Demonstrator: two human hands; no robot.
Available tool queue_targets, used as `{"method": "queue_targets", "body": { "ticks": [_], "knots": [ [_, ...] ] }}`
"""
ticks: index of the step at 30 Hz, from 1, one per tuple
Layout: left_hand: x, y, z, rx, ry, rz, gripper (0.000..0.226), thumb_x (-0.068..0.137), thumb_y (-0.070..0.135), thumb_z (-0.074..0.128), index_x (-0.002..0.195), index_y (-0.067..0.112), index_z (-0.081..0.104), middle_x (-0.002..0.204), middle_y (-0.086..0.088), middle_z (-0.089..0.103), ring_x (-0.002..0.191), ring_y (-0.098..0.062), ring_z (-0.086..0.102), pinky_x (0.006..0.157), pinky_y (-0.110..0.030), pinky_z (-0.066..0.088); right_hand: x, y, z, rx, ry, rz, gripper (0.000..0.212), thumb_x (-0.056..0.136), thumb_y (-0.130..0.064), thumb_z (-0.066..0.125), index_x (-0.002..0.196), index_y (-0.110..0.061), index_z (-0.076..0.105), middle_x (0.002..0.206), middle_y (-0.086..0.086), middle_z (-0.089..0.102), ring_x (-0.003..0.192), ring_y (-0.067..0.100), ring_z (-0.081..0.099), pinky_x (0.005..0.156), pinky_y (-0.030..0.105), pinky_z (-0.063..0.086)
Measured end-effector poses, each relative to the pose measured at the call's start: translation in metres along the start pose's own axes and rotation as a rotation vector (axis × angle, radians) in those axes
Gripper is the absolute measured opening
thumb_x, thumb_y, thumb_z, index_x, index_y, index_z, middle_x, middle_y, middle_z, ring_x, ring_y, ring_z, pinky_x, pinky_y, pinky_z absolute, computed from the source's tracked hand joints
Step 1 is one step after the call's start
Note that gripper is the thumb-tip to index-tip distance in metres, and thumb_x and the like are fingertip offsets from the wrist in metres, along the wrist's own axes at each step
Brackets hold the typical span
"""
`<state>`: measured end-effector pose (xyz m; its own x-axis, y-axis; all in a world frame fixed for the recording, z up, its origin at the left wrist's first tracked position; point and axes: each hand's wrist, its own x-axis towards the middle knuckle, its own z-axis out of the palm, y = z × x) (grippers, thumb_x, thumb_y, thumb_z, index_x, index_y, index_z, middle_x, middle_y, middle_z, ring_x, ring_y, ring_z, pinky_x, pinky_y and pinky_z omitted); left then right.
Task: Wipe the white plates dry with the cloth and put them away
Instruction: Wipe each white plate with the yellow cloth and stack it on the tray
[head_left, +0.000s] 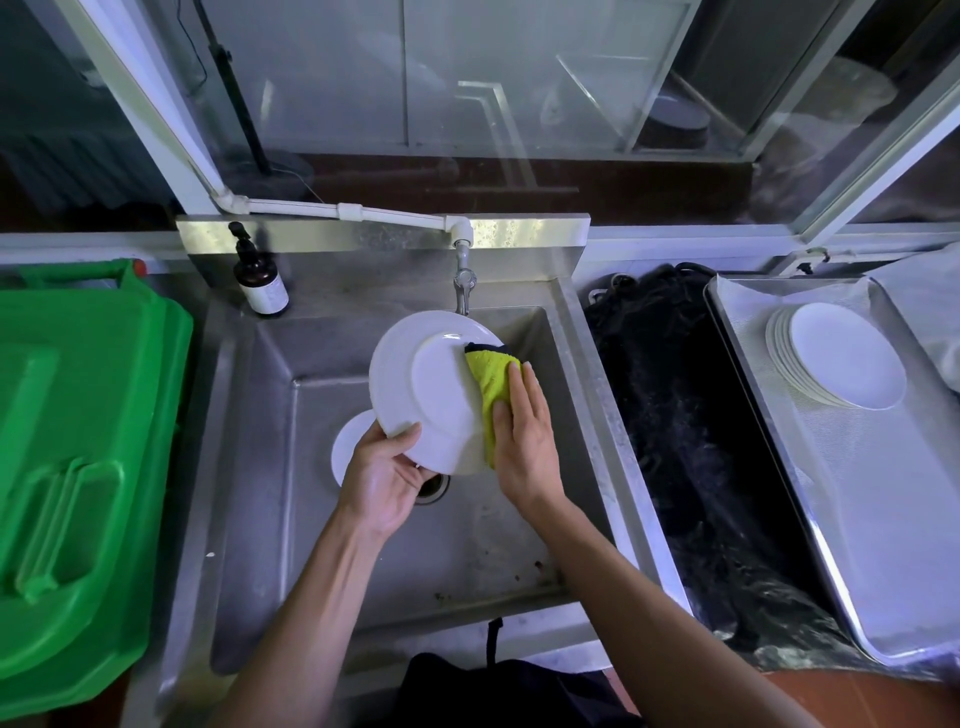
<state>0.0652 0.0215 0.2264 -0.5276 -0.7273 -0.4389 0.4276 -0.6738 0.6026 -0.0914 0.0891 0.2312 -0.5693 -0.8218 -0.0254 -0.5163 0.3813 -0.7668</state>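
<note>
Above the steel sink (270, 467), my left hand (382, 475) grips the lower rim of a tilted white plate (415, 384). My right hand (522, 439) presses a yellow-green cloth (491, 382) flat against the plate's right side; the cloth has a dark edge at its top. Another white plate (349, 444) lies in the basin, partly hidden behind my left hand and the held plate. A stack of several white plates (844, 356) rests at the far end of a metal tray (883, 545) on the right.
A tap (462, 283) hangs just behind the held plate. A brown pump bottle (260, 283) stands on the sink's back left corner. A green plastic bin lid (78, 457) fills the left. A black net-like heap (691, 441) lies between sink and tray.
</note>
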Motion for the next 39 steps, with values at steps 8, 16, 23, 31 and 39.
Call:
{"method": "queue_targets", "body": {
  "ticks": [8, 16, 23, 31, 39],
  "knots": [
    [-0.007, -0.003, -0.004, 0.066, -0.087, -0.009, 0.037, 0.084, 0.000, 0.056, 0.103, 0.021, 0.081, 0.118, -0.010, 0.073, 0.108, -0.029, 0.070, 0.094, -0.051, 0.050, 0.021, 0.001, -0.013, 0.009, 0.006, 0.028, 0.051, 0.109, -0.027, 0.037, 0.159, -0.024, 0.028, 0.167, -0.006, 0.021, 0.153, 0.009, 0.016, 0.124, 0.029, 0.018],
    [-0.008, -0.001, -0.012, 0.261, -0.100, -0.061, 0.033, 0.074, 0.002, 0.068, 0.099, 0.020, 0.080, 0.107, -0.015, 0.073, 0.098, -0.040, 0.063, 0.087, -0.061, 0.048, 0.041, -0.012, -0.023, -0.041, 0.005, -0.001, 0.049, 0.108, -0.027, 0.036, 0.157, -0.025, 0.034, 0.164, -0.006, 0.030, 0.150, 0.013, 0.027, 0.121, 0.035, 0.026],
    [-0.008, -0.005, -0.005, 0.351, -0.106, -0.084, 0.035, 0.071, 0.005, 0.072, 0.105, 0.011, 0.078, 0.114, -0.021, 0.073, 0.098, -0.037, 0.072, 0.074, -0.051, 0.061, 0.035, -0.027, -0.017, -0.127, 0.004, -0.200, 0.048, 0.107, -0.016, 0.040, 0.155, -0.016, 0.038, 0.163, 0.004, 0.033, 0.152, 0.023, 0.026, 0.121, 0.047, 0.025],
    [-0.007, -0.010, 0.001, 0.364, -0.114, -0.069, 0.035, 0.073, 0.004, 0.071, 0.107, 0.008, 0.076, 0.106, -0.018, 0.074, 0.093, -0.033, 0.072, 0.065, -0.039, 0.058, 0.010, -0.032, 0.000, -0.185, -0.089, -0.459, 0.049, 0.104, -0.017, 0.042, 0.153, -0.017, 0.043, 0.164, 0.004, 0.031, 0.153, 0.027, 0.022, 0.119, 0.049, 0.023],
    [-0.005, -0.011, 0.004, 0.386, -0.102, -0.053, 0.029, 0.069, 0.003, 0.070, 0.095, 0.014, 0.077, 0.095, -0.013, 0.072, 0.088, -0.030, 0.070, 0.069, -0.041, 0.059, -0.009, -0.029, 0.001, -0.165, -0.158, -0.537, 0.047, 0.107, -0.020, 0.038, 0.154, -0.017, 0.042, 0.166, 0.003, 0.027, 0.155, 0.024, 0.016, 0.119, 0.050, 0.022]
  ]
}}
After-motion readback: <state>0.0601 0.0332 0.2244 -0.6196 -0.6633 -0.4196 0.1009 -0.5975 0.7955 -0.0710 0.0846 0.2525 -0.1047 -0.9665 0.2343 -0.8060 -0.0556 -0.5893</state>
